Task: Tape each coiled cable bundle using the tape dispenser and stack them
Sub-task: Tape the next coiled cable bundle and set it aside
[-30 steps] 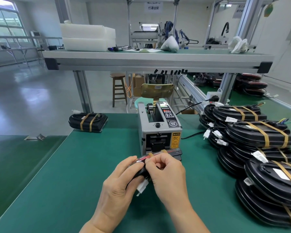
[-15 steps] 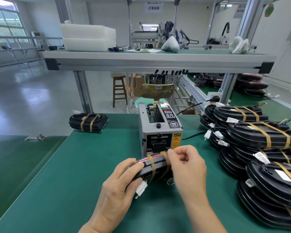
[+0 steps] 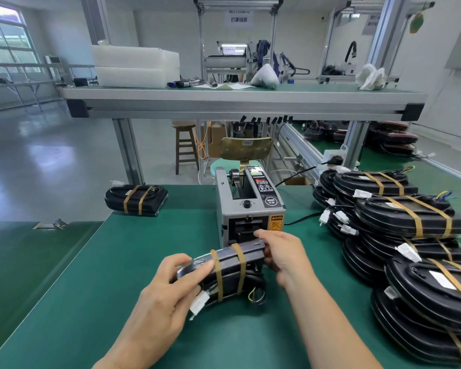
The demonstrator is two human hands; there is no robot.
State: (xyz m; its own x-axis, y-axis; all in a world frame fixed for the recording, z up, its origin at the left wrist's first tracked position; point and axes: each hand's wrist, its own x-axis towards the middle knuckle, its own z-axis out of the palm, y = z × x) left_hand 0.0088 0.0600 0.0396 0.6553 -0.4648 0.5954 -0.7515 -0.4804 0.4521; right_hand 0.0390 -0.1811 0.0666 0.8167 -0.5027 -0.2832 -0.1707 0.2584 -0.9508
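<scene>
Cable bundle (image 3: 232, 272), banded twice in tan tape, gripped by left hand (image 3: 160, 302) at near end and right hand (image 3: 285, 254) at far end, held tilted just before tape dispenser (image 3: 248, 206), seemingly ready for stacking among taped bundles (image 3: 410, 217) at right.

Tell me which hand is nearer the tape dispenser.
Right. The right hand is just before the tape dispenser; the left hand grips the cable bundle farther back.

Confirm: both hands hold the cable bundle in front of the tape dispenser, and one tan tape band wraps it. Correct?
No: the head view shows two tan tape bands around the cable bundle, not one. The left hand and right hand do hold it in front of the tape dispenser.
</scene>
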